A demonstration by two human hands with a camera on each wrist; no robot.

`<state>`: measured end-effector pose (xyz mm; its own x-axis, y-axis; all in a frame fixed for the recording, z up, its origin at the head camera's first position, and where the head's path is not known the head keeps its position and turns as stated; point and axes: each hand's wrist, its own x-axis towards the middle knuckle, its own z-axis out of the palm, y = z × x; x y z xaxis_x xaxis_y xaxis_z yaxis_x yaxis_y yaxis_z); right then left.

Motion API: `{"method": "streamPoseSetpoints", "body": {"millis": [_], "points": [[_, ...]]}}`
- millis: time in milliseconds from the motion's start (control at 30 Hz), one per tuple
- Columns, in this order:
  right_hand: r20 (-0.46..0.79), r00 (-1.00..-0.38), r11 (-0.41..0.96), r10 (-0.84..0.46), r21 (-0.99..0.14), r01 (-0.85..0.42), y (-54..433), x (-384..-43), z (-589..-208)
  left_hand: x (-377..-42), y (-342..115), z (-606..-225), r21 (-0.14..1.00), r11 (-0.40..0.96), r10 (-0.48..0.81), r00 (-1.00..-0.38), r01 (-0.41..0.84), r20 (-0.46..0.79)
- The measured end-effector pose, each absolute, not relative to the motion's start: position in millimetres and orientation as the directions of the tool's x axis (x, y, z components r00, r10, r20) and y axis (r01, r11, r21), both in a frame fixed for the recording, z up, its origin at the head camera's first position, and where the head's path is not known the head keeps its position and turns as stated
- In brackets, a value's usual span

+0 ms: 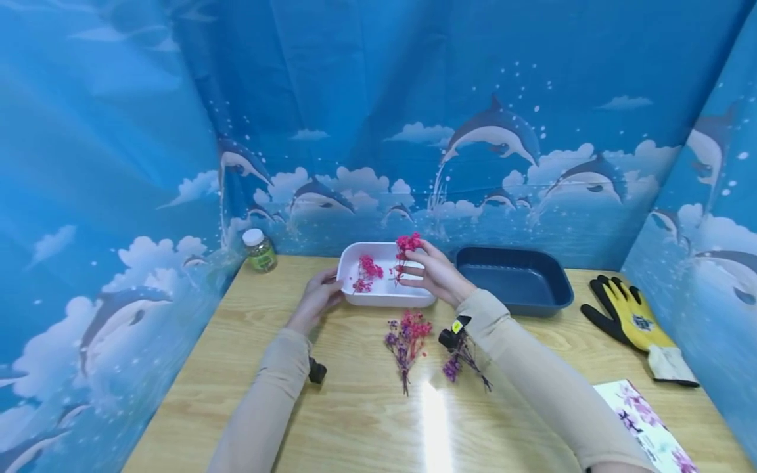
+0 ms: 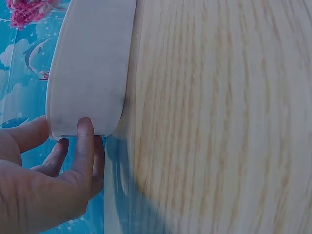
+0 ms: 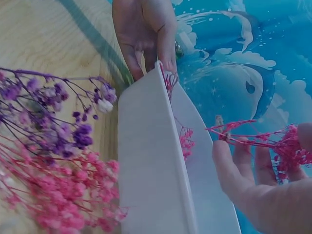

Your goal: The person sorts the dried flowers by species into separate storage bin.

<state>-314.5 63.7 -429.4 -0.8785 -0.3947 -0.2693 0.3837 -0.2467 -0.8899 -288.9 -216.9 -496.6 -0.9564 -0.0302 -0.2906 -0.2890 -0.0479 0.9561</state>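
At the left end of a white tray (image 1: 387, 300), my left hand (image 1: 319, 297) grips the rim, thumb at the edge and fingers against the outer wall (image 2: 92, 73). Over the tray's right part, my right hand (image 1: 436, 272) holds a sprig of pink dried flowers (image 1: 408, 243) by its thin stems (image 3: 239, 140), the blossoms lying toward the palm. Inside the tray are more pink sprigs (image 1: 369, 268). On the table just in front lies a bunch of pink and purple flowers (image 1: 408, 335). A purple sprig (image 1: 453, 368) lies under the right forearm, partly covered by the wrist camera.
A dark blue tray (image 1: 514, 303) stands right of the white one. Farther right lie a yellow and black work glove (image 1: 639, 322) and a floral-printed sheet (image 1: 647, 427). A white-lidded jar (image 1: 260, 253) stands at the back left corner, before a dolphin-print backdrop (image 1: 367, 118).
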Motion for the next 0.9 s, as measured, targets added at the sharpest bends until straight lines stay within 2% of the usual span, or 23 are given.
{"method": "streamPoseSetpoints", "body": {"millis": [333,567,767,900], "points": [[-0.327,-0.893,-0.122,-0.31,-0.917,0.379,45.7,-331.4,-436.4,-291.5,-217.7,-499.0,0.952,-0.055,-0.038,-0.952,-0.301,-0.303],[-0.387,-0.867,-0.05,-0.314,-0.905,0.422,29.9,-339.5,-443.0,-290.0,-216.5,-497.8,0.952,-0.061,-0.038,-0.952,-0.3,-0.302],[-0.379,-0.855,-0.085,-0.355,-0.897,0.433,9.4,-342.5,-441.4,-289.7,-216.7,-498.0,0.954,-0.051,-0.044,-0.954,-0.296,-0.298],[-0.362,-0.859,-0.166,-0.363,-0.882,0.442,-7.7,-344.2,-440.8,-289.8,-216.9,-499.0,0.956,-0.043,-0.045,-0.955,-0.29,-0.292]]}}
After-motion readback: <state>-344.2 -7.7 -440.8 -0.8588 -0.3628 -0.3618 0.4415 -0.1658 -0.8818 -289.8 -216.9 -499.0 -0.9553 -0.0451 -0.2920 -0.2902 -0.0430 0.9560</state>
